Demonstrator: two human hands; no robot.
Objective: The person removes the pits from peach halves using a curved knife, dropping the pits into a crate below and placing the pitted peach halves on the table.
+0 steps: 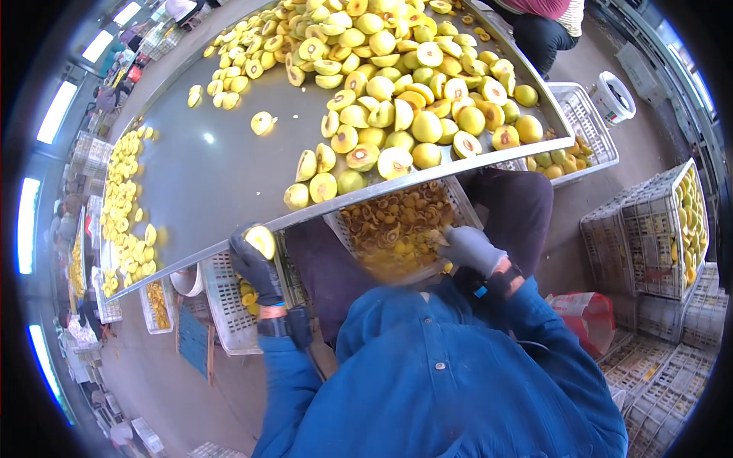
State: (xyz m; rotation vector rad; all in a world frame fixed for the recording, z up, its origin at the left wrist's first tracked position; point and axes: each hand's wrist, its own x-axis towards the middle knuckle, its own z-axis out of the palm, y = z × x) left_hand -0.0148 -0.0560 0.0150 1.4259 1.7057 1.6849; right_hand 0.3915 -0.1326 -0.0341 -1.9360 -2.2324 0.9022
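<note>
My left hand [256,267], in a dark glove, is closed round a yellow peach half [260,241] at the near edge of the metal table [221,175]. The cut face of the half points up. My right hand [472,249], in a grey glove, is closed over a crate [466,210] of brown pits and scraps [401,221] between my knees. A small beige-brown piece [437,237] shows at its fingertips; I cannot make out what it is. A large heap of whole and halved peaches [397,99] covers the table's far and right part.
Peach pieces [126,198] lie along the table's left edge; one half [263,123] sits alone mid-table. Crates stand under the table [229,305] and at its right corner [603,145]. Stacked crates [626,237], a white bucket [613,99] and a red-and-white bag [584,320] are on the right.
</note>
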